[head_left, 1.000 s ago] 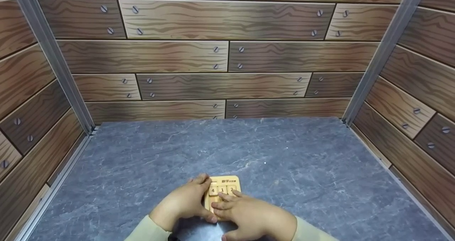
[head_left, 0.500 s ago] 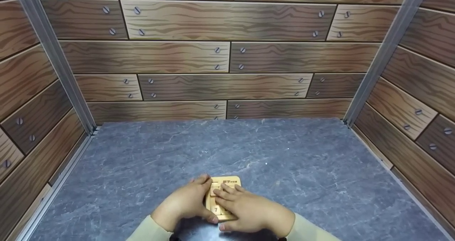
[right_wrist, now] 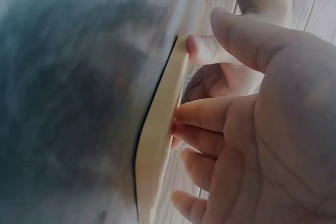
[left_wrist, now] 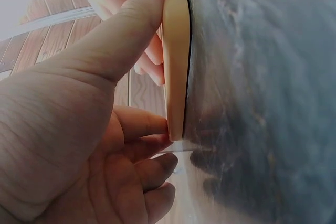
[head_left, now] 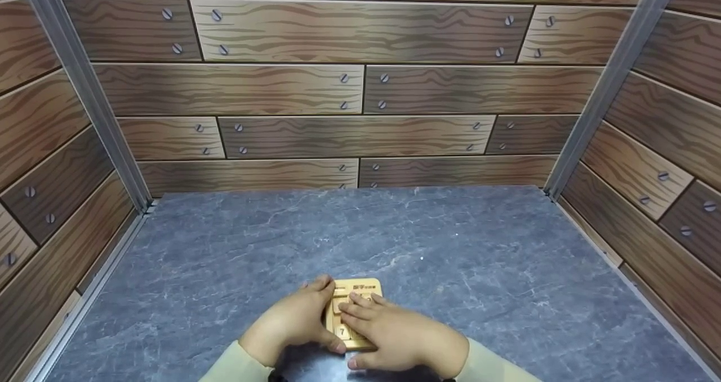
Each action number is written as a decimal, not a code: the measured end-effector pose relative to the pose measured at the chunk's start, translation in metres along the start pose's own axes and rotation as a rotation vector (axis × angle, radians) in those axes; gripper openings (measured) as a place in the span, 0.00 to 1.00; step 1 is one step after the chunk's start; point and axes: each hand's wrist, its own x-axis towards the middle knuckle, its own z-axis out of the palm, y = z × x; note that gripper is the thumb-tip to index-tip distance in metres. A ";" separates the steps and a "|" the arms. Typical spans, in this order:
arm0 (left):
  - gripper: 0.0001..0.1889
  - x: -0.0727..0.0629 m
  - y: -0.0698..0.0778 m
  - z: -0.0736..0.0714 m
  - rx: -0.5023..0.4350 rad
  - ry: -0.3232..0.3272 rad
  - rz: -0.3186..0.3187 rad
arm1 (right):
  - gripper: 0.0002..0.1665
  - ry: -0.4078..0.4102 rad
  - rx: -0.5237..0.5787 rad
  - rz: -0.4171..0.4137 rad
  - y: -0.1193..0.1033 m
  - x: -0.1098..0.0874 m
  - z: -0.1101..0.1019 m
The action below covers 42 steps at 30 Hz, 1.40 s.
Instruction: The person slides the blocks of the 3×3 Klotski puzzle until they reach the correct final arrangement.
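A small wooden number slide puzzle [head_left: 355, 284] lies flat on the dark marbled tabletop, close to the person. My left hand [head_left: 298, 317] grips its left side, thumb at the near corner and fingertips at the far one. In the left wrist view, the puzzle's pale edge [left_wrist: 176, 61] runs upright past the thumb. The right hand [head_left: 400, 337] lies across the tiles with fairly straight fingers. Fingertips [right_wrist: 181, 114] touch the puzzle's face in the right wrist view, while the thumb stays off it. A tile marked 7 [head_left: 342, 332] shows; most others are hidden under the right hand.
Walls with a printed wood-plank pattern [head_left: 360, 89] close off the back and both sides. Metal posts [head_left: 84, 89] stand at the back corners. The marbled tabletop [head_left: 360, 230] stretches from the puzzle to the back wall.
The right hand's fingers have moved up and left over the tiles, covering the upper row and uncovering the 7 at lower left. The left hand keeps its grip in place.
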 end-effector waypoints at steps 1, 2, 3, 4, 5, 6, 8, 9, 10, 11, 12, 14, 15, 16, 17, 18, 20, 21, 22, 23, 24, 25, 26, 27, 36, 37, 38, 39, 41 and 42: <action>0.71 0.000 0.000 0.000 -0.002 -0.003 -0.002 | 0.55 -0.002 -0.006 0.000 -0.001 -0.001 0.000; 0.71 0.000 0.000 0.000 -0.005 -0.005 -0.004 | 0.55 -0.004 -0.012 -0.001 -0.002 -0.002 -0.001; 0.71 0.000 0.001 0.000 -0.008 -0.007 -0.006 | 0.55 -0.006 -0.018 -0.001 -0.004 -0.003 -0.001; 0.72 0.001 0.001 0.000 -0.011 -0.008 -0.007 | 0.55 -0.009 -0.021 -0.002 -0.005 -0.004 -0.002; 0.72 0.001 0.001 0.000 -0.014 -0.008 -0.008 | 0.55 -0.014 -0.024 -0.005 -0.006 -0.005 -0.003; 0.71 0.001 0.001 0.000 -0.014 -0.006 -0.008 | 0.55 -0.016 -0.028 -0.008 -0.008 -0.006 -0.004; 0.71 0.001 0.000 0.000 -0.015 0.000 -0.006 | 0.55 -0.026 -0.022 -0.015 -0.010 -0.008 -0.005; 0.72 0.000 0.000 0.001 -0.015 0.002 -0.006 | 0.54 -0.030 -0.020 -0.019 -0.011 -0.009 -0.006; 0.72 0.000 0.000 0.001 -0.015 0.003 -0.006 | 0.54 -0.033 -0.019 -0.024 -0.012 -0.010 -0.007; 0.72 0.000 0.000 0.001 -0.016 0.005 -0.006 | 0.54 -0.038 -0.014 -0.027 -0.013 -0.011 -0.008; 0.72 0.000 -0.001 0.001 -0.016 0.006 -0.008 | 0.53 -0.041 -0.010 -0.030 -0.013 -0.011 -0.009; 0.72 0.000 -0.001 0.001 -0.019 0.002 -0.011 | 0.51 -0.039 -0.019 -0.039 -0.013 -0.012 -0.012; 0.72 0.000 -0.001 0.001 -0.022 0.000 -0.013 | 0.50 -0.032 -0.031 -0.040 -0.013 -0.012 -0.013; 0.72 0.000 -0.002 0.001 -0.023 -0.001 -0.013 | 0.50 -0.024 -0.036 -0.032 -0.012 -0.012 -0.014; 0.72 0.000 -0.003 0.001 -0.022 -0.001 -0.012 | 0.49 -0.011 -0.044 -0.024 -0.010 -0.012 -0.015; 0.72 0.001 -0.003 0.001 -0.020 -0.001 -0.009 | 0.49 0.006 -0.057 -0.010 -0.008 -0.012 -0.015; 0.72 0.002 -0.004 0.002 -0.016 0.000 -0.005 | 0.50 0.040 -0.070 0.030 -0.003 -0.010 -0.015; 0.72 0.002 -0.005 0.002 -0.013 0.002 -0.004 | 0.50 0.056 -0.075 0.049 0.000 -0.009 -0.015; 0.72 0.002 -0.005 0.002 -0.011 0.003 0.000 | 0.50 0.066 -0.074 0.067 0.002 -0.008 -0.014; 0.73 0.002 -0.004 0.002 -0.012 0.003 0.002 | 0.50 0.075 -0.078 0.076 0.005 -0.007 -0.013; 0.73 0.002 -0.004 0.002 -0.013 0.002 0.003 | 0.50 0.081 -0.077 0.085 0.007 -0.006 -0.012; 0.73 0.002 -0.003 0.002 -0.014 0.002 0.004 | 0.50 0.087 -0.073 0.089 0.009 -0.004 -0.011; 0.72 0.002 -0.003 0.002 -0.014 0.002 0.005 | 0.50 0.091 -0.069 0.089 0.011 -0.003 -0.009; 0.72 0.002 -0.002 0.002 -0.014 0.003 0.005 | 0.51 0.096 -0.058 0.087 0.012 -0.001 -0.008; 0.73 0.002 -0.004 0.003 -0.017 0.005 0.011 | 0.56 0.135 -0.025 0.037 0.017 0.008 0.001; 0.73 0.002 -0.004 0.003 -0.017 0.002 0.009 | 0.57 0.127 -0.016 0.031 0.017 0.007 0.001; 0.73 0.002 -0.004 0.003 -0.016 0.000 0.006 | 0.58 0.115 -0.003 0.027 0.018 0.007 0.001; 0.73 0.002 -0.004 0.003 -0.018 -0.002 0.005 | 0.58 0.104 0.012 0.022 0.018 0.007 0.002; 0.72 0.002 -0.003 0.003 -0.020 -0.006 0.002 | 0.59 0.081 0.046 0.010 0.019 0.007 0.002; 0.72 0.002 -0.002 0.003 -0.021 -0.007 0.002 | 0.60 0.067 0.065 0.007 0.019 0.006 0.002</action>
